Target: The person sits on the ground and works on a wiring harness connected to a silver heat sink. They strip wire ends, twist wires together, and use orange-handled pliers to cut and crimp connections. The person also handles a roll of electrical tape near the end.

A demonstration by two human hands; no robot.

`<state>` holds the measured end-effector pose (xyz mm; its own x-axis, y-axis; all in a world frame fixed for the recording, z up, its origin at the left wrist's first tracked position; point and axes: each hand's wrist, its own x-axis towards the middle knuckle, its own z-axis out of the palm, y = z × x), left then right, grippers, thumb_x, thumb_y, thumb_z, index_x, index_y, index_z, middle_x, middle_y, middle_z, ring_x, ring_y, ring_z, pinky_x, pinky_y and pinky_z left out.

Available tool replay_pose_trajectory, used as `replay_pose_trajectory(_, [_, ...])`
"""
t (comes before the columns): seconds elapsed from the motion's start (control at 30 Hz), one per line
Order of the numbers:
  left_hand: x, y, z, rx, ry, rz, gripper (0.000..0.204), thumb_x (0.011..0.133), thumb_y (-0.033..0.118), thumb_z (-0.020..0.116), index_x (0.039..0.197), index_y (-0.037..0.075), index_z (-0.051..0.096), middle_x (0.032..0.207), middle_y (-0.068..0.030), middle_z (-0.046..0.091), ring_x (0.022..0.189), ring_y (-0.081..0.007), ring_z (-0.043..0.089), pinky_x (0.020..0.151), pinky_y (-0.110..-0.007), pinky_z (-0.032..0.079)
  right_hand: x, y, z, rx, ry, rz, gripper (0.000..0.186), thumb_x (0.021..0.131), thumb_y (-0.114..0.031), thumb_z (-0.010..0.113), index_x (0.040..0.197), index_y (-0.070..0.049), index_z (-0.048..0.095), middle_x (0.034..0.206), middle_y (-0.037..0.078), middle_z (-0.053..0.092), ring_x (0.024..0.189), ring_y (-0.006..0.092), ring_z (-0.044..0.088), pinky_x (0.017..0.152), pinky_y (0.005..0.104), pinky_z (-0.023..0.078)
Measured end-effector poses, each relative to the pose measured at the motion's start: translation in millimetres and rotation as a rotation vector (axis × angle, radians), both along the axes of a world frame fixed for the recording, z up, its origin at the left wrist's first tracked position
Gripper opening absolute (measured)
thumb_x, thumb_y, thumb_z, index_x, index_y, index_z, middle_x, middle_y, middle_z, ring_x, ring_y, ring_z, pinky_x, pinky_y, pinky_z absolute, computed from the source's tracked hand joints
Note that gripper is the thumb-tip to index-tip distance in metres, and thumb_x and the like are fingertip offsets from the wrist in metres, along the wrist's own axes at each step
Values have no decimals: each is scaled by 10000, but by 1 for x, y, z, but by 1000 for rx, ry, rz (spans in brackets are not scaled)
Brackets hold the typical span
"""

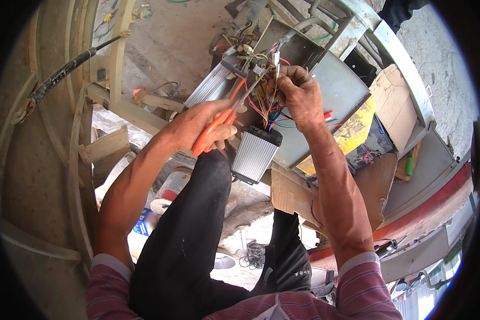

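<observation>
My left hand (200,125) is closed round the orange handles of a pair of scissors (215,132), whose blades point up and right into a bundle of coloured wires (265,101). Beside the blade tips, my right hand (302,98) pinches thin wires between thumb and fingers; their exact ends are hard to make out. A white connector (276,57) sits just above those fingertips. The wires run down into a silver finned controller box (253,154) with black ends, below and between my hands. A second finned metal box (210,85) lies behind my left hand.
A metal frame (381,40) curves round the far right. Flat grey sheet metal (333,88) lies under my right wrist. Cardboard (293,194), a yellow panel (357,125) and a green-handled tool (409,166) are to the right. Beige frame bars (117,53) stand at left, with a black cable (64,73).
</observation>
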<state>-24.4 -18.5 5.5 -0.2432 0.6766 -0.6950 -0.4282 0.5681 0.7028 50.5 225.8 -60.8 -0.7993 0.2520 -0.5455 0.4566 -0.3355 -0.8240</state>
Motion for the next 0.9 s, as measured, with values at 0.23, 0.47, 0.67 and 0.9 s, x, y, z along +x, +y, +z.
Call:
replay_pose_trajectory(0.23, [28, -17, 23, -33, 320, -217, 444, 955, 92, 713, 1379, 17, 604, 776, -67, 593, 684, -158, 610, 633, -331, 514, -2, -3, 6, 60, -37, -12, 155, 1033, -128, 696, 1112, 5, 703, 846, 0, 693, 620, 47, 553, 542, 220, 433])
replay_pose_trajectory(0.47, [52, 0, 34, 6, 568, -456, 382, 924, 157, 764, 1272, 61, 640, 958, -185, 729, 887, -412, 731, 761, -487, 569, -4, 6, 5, 316, -64, 72, 198, 970, -169, 692, 1028, 14, 741, 796, 78, 750, 675, 108, 668, 667, 305, 553])
replay_pose_trajectory(0.67, [50, 17, 31, -28, 518, -565, 432, 919, 158, 775, 1308, 57, 619, 1005, -185, 732, 942, -439, 720, 785, -514, 569, -6, 5, 6, 519, -12, 91, 225, 951, -195, 700, 1034, 7, 755, 786, 89, 757, 700, 148, 700, 724, 344, 566])
replay_pose_trajectory(0.9, [40, 2, 37, -75, 257, -293, 391, 925, 109, 746, 1262, -22, 595, 796, -121, 676, 703, -207, 654, 717, -382, 552, -6, 15, 6, 396, -10, 152, 257, 992, -222, 687, 1017, 27, 745, 814, 114, 755, 695, 148, 661, 700, 345, 557])
